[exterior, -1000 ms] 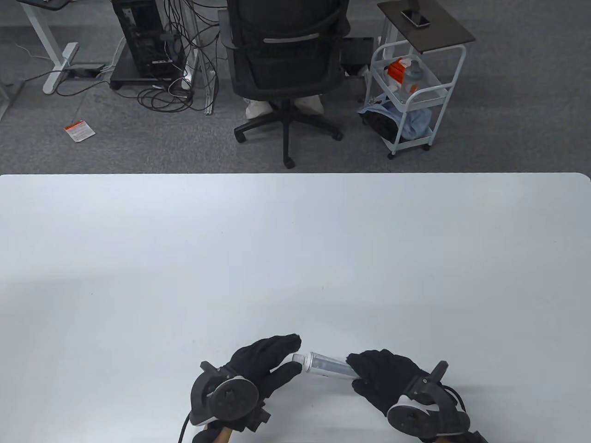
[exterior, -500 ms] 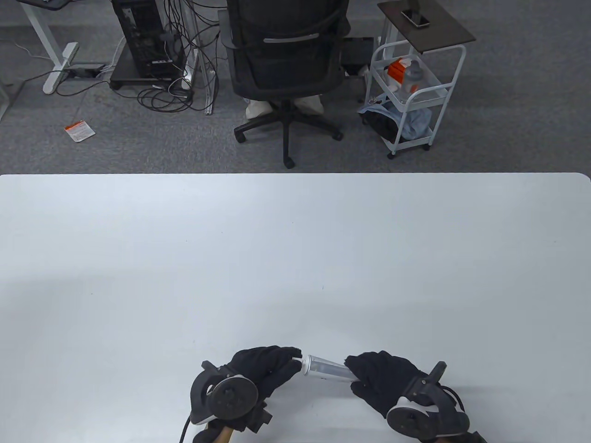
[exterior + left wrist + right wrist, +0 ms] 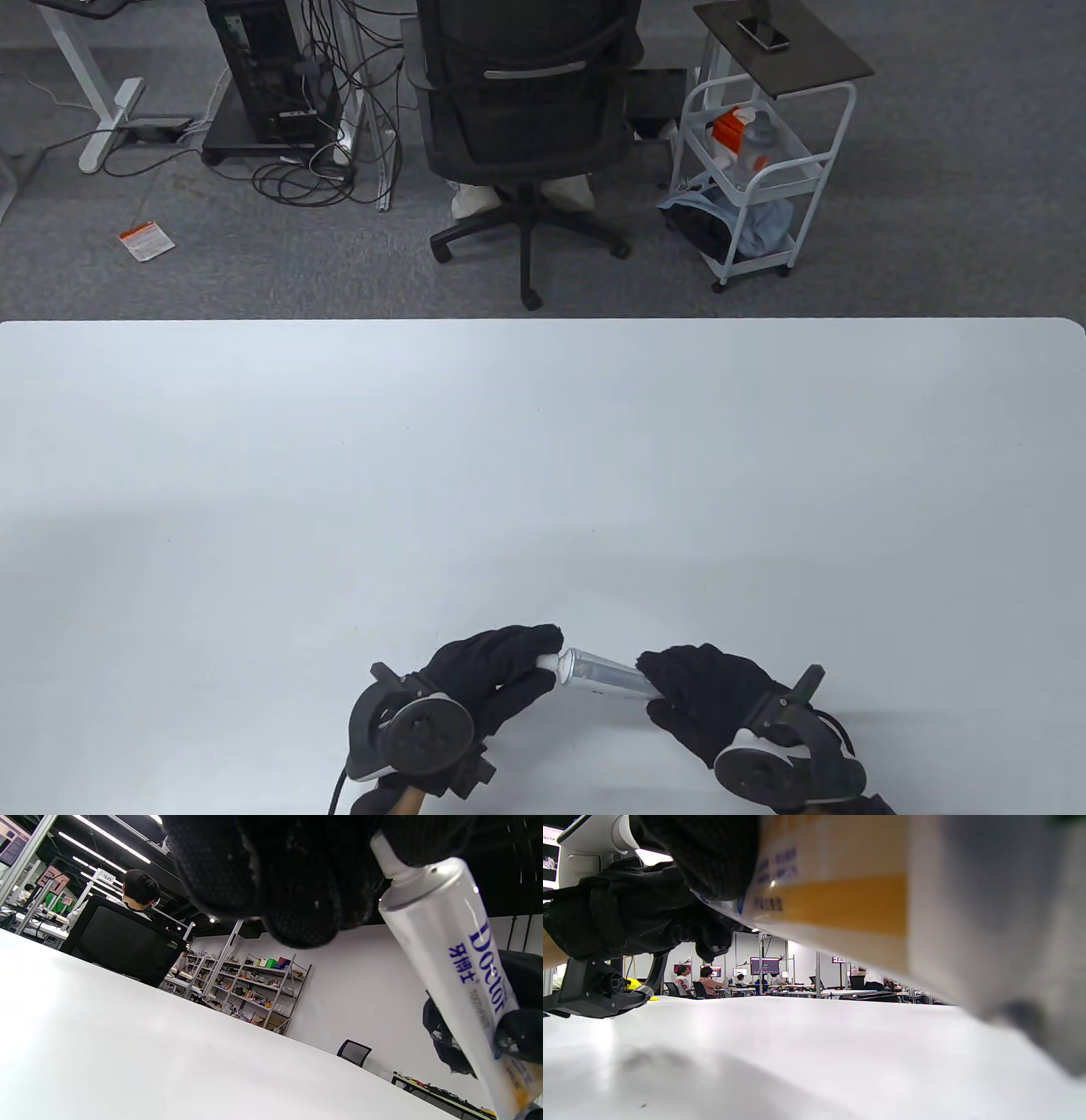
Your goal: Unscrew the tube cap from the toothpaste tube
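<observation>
Silvery toothpaste tube point(image 3: 604, 672) sits gripped in my right hand point(image 3: 708, 700), left hand point(image 3: 492, 671) pinching the mostly hidden, maybe white, cap point(image 3: 550, 660).

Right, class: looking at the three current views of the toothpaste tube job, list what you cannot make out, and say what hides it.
- Tube cap: mostly covered by the left hand in the table and left wrist views; how far unscrewed, cannot tell.
- Toothpaste tube rear end: hidden under the right hand in the table view.
- Tube print: blurred in the right wrist view, too close.
- Phone on the side table: too small to read.
</observation>
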A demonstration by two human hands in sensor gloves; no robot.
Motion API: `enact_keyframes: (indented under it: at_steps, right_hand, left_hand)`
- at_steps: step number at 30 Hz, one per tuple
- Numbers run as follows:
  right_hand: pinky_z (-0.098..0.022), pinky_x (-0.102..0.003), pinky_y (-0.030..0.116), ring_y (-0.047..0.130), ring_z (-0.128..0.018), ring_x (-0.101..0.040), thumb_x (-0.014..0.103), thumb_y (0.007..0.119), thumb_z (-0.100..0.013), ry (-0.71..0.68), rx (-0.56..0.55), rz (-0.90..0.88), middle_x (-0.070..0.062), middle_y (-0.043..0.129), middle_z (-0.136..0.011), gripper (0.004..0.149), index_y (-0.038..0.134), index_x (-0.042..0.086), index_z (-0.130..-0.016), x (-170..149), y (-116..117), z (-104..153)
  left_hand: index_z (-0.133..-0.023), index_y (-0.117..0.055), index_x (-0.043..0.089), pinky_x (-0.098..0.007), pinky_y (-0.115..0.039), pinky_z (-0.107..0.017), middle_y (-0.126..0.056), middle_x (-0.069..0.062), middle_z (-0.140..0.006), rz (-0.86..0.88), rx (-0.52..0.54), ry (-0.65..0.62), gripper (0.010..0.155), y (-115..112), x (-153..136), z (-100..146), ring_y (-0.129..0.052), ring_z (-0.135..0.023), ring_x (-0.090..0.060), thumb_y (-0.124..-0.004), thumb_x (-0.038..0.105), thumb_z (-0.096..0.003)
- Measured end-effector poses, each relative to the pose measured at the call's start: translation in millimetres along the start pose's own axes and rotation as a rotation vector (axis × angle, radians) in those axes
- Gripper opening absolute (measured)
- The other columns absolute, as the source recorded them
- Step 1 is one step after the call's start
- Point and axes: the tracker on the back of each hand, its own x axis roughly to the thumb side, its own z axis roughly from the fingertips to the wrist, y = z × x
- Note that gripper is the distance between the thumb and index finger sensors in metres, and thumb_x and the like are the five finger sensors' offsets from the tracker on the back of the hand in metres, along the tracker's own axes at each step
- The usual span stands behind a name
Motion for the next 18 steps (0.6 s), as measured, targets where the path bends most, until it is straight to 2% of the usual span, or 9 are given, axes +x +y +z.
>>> enact_keyframes:
  at_steps: [4,7,12,15,18]
  right_hand:
    - [-0.044,-0.051,0.078,0.082,-0.069,-0.048,0.03,0.077,-0.054,-0.01,0.002,-0.011,-0.03,0.072,-0.092,0.055,0.059,0.007,-0.101,1,1,0]
    - [-0.044,-0.051,0.078,0.082,-0.069,-0.048,0.03,0.077,-0.054,-0.008,0.003,-0.008,-0.03,0.072,-0.092,0.055,0.059,0.007,-0.101,1,1,0]
    - [-0.044,-0.051,0.078,0.082,-0.069,-0.048,0.03,0.077,-0.054,0.02,0.001,0.005,-0.03,0.072,-0.092,0.055,0.059,0.007,-0.102,-3,0,0]
    - [-0.044,-0.051,0.078,0.082,-0.069,-0.048,0.03,0.077,-0.054,0.039,0.01,0.005,-0.03,0.072,-0.092,0.055,0.059,0.007,-0.101,-7,1,0]
    - [-0.044,-0.051,0.078,0.082,-0.069,-0.048,0.03,0.077,-0.054,0.047,0.018,0.015,-0.03,0.072,-0.092,0.055,0.059,0.007,-0.101,-9,3,0]
  left_hand:
    - [-0.085,-0.088,0.033,-0.028,-0.092,-0.045,-0.104,0.012,-0.065,0.034,0.006,0.021,0.049,-2,-3,0,-0.107,-0.049,-0.003,-0.058,0.059,-0.0549]
    - [-0.08,-0.091,0.033,-0.028,-0.092,-0.042,-0.105,0.011,-0.06,0.067,0.013,0.044,0.049,-1,-5,-1,-0.108,-0.045,-0.004,-0.057,0.06,-0.0556]
    - [-0.086,-0.087,0.031,-0.029,-0.092,-0.045,-0.104,0.01,-0.067,0.077,0.066,0.103,0.049,8,-12,1,-0.107,-0.05,-0.005,-0.061,0.059,-0.0551]
    - [-0.096,-0.08,0.031,-0.03,-0.091,-0.05,-0.099,0.008,-0.079,-0.131,-0.003,0.188,0.049,11,-15,0,-0.106,-0.06,-0.007,-0.068,0.055,-0.0545]
    - [-0.1,-0.075,0.033,-0.029,-0.091,-0.055,-0.096,0.009,-0.085,-0.504,-0.16,0.247,0.051,-3,-15,-4,-0.104,-0.068,-0.005,-0.072,0.052,-0.0531]
